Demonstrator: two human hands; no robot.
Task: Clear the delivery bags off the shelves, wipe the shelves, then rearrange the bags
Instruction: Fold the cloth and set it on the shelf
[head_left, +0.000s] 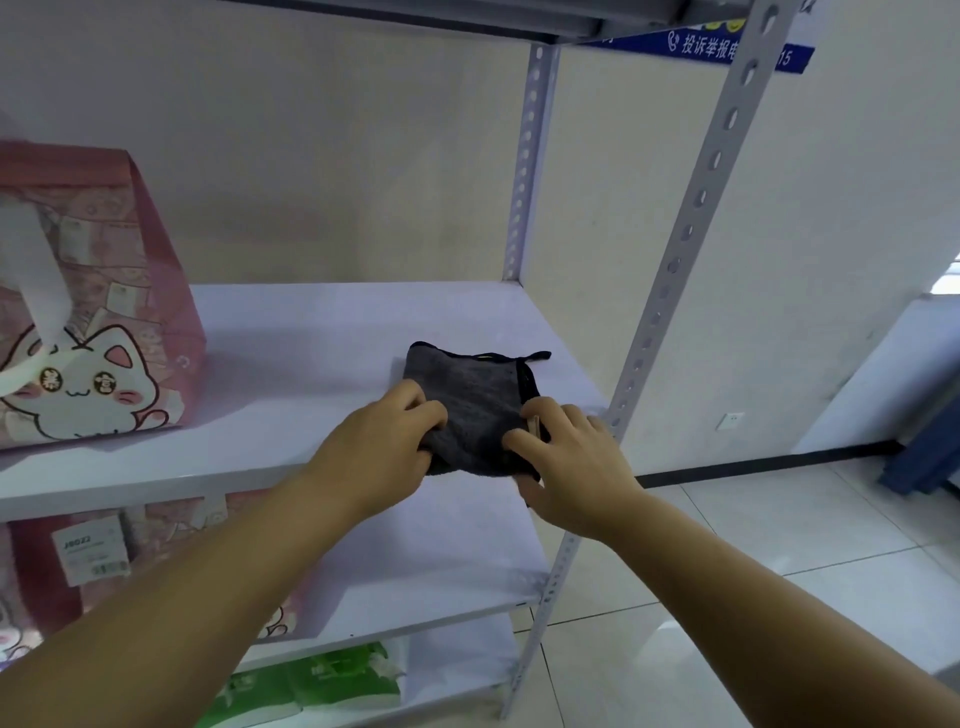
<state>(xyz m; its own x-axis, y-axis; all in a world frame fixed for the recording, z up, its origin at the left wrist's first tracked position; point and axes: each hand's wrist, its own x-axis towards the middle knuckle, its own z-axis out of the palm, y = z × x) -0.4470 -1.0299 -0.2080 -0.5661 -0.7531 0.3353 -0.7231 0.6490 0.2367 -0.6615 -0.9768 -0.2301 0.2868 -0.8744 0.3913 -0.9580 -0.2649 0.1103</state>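
Near the front edge of the shelf (311, 332), toward its right corner, our left hand (379, 441) and right hand (566, 467) hold the cloth (472, 395). The left fingers (415, 410) curl into its left side and the right fingers (524, 441) pinch its near right edge. We judge it soft, light and limp, best gripped at the folded edges. It is dark grey with black trim. Further back on the left stands a pink delivery bag (130, 234) printed with a white cat.
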